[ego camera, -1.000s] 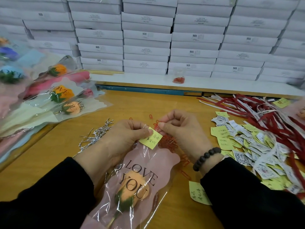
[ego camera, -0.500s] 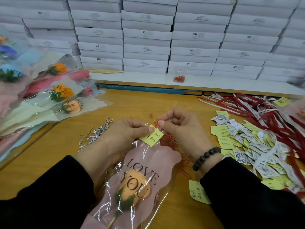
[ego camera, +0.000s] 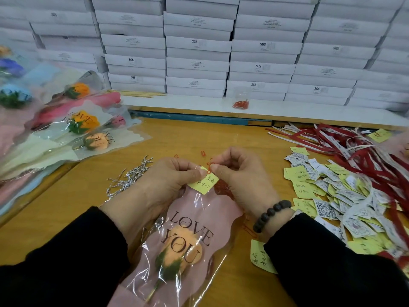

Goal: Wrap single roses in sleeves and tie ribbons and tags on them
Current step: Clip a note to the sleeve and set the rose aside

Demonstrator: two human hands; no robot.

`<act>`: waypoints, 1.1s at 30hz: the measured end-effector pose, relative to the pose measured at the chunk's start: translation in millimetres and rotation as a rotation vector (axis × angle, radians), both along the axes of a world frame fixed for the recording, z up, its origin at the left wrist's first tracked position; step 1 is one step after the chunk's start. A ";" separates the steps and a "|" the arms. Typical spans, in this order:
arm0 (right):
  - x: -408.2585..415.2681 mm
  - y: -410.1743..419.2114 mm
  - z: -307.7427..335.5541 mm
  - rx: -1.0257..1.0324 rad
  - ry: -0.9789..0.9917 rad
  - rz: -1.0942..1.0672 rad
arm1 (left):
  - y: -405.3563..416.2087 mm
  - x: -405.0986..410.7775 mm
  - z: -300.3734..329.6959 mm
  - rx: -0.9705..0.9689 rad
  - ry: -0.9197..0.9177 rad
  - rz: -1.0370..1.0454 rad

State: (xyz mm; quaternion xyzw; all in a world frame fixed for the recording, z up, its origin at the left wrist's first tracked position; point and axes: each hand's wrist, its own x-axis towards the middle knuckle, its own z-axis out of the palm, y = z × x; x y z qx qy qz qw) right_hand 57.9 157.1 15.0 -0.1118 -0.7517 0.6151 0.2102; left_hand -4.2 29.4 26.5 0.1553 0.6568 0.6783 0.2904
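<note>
Stacked white boxes (ego camera: 199, 44) back a yellow wooden table (ego camera: 73, 209). At near centre, the left hand (ego camera: 163, 185) pinches a yellow note tag (ego camera: 204, 183) on the sleeved orange rose (ego camera: 180, 247); the right hand (ego camera: 241, 176) pinches a red paper clip (ego camera: 208, 168) onto it. No ribbon shows on this rose yet. Finished roses (ego camera: 73, 127) lie far left, ribbons (ego camera: 358, 151) right.

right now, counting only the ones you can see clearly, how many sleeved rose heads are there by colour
orange or peach rose heads in clear plastic sleeves: 4
pink rose head: 1
blue or purple rose heads: 2
total: 7
One more blur at the far left edge is too unclear to count.
</note>
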 end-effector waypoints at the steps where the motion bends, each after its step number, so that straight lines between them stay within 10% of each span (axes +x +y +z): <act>1: 0.1 0.3 0.1 0.003 -0.009 -0.001 | -0.1 0.5 1.0 0.018 -0.019 0.002; 33: 4.9 6.4 3.8 0.002 -0.021 0.045 | -5.2 -3.8 2.6 0.059 -0.166 -0.116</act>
